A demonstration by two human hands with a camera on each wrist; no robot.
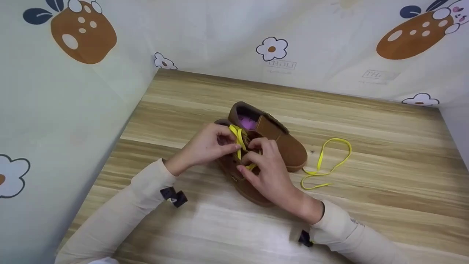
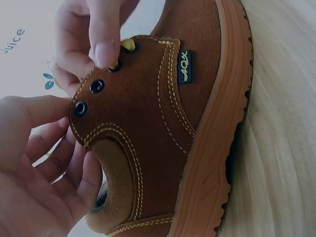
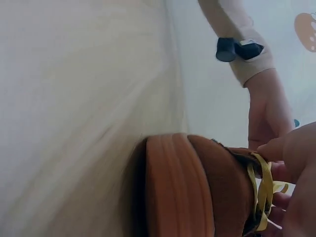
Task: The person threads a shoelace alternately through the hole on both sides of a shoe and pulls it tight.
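Note:
A brown low-cut shoe with yellow stitching stands in front of me, with a yellow shoelace running through its front eyelets. My left hand grips the edge of the eyelet flap near the ankle opening. At the lacing, the fingers of my right hand are bent, and they pinch the lace by an eyelet. Two dark-ringed eyelets nearest the ankle show no lace in the left wrist view. Part of the lacing is hidden behind my fingers.
Right behind the laced shoe is a second brown shoe with a purple insole. A loose yellow lace lies curled on the wooden table to the right. Printed cloth walls stand along the table's back and left.

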